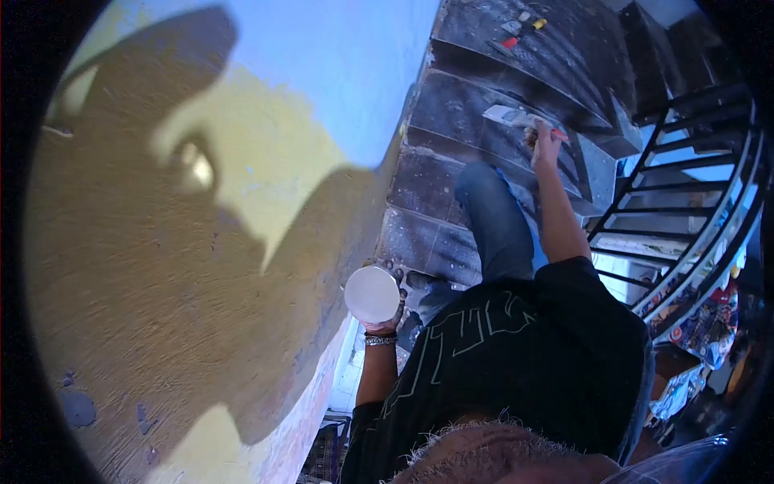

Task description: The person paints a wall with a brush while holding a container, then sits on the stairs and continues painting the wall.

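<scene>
Low beside the wall, my left hand (pixel 388 321) is wrapped round a round white tub or disc (pixel 372 295), its flat pale face turned up to the camera. Dark smudges mark the fingers at its edge. Out over the stairs, my right hand (pixel 545 145) grips a broad putty knife (pixel 506 116). Its wide whitish blade points left, and a red handle end sticks out on the right side of the fist. The painted wall (pixel 266 194), yellow with pale blue-white above, stands to the left of both hands.
Dark, white-spattered stairs (pixel 451 105) climb ahead, with my bent leg (pixel 496 218) on them. Small red and yellow items (pixel 520 36) lie on an upper step. A black metal railing (pixel 677 185) curves along the right, with cluttered goods (pixel 709 331) below it.
</scene>
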Available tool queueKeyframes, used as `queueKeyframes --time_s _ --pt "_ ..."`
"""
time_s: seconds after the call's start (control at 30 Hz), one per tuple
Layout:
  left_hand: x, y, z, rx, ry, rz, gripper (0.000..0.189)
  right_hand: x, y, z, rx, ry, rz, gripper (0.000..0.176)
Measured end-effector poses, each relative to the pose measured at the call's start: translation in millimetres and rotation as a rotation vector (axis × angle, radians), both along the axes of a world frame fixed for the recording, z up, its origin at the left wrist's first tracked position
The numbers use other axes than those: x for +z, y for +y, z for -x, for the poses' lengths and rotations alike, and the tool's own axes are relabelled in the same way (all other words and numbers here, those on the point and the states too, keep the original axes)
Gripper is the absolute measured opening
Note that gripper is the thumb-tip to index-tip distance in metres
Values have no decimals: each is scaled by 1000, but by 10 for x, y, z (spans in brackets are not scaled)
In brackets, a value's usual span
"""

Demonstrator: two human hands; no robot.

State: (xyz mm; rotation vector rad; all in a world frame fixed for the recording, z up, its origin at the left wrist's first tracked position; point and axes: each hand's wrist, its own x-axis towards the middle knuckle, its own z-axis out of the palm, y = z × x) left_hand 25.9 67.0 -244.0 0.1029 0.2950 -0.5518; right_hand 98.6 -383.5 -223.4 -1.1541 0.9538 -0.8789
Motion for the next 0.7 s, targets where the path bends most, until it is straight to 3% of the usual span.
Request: queueKeyframes --time_s 0.07,0.13,0.17,0.23,0.33,0.4,0.47,0.53,0.57,0.67,0.7 --pt "0 19 -12 -5 29 21 47 103 -158 148 25 42 41 18" --pt "-42 29 -27 -23 -38 12 48 148 -352 196 48 184 267 20" --pt "-68 25 -36 -10 -48 26 48 151 -394 181 103 80 303 21" --pt "-112 -28 -37 21 75 -138 61 171 -452 18 192 120 391 23" --pt "-179 -181 -45 80 5 -153 65 317 -332 -384 311 169 508 25" --pt "-408 -267 -8 166 65 -135 64 309 -314 -695 603 132 526 25" --pt "-530 -409 -19 210 1 -17 63 450 -87 -984 711 0 466 21" --pt "-754 -533 -10 255 19 -33 54 391 -138 -1327 986 151 547 18" --pt "-840 -596 -6 306 46 -38 54 493 -106 -1461 1126 234 721 18" --pt "-1076 -788 -66 413 28 6 53 671 133 -1731 1360 137 820 23" --pt "-1122 -855 -117 484 57 4 53 827 246 -1755 1384 175 1003 26"
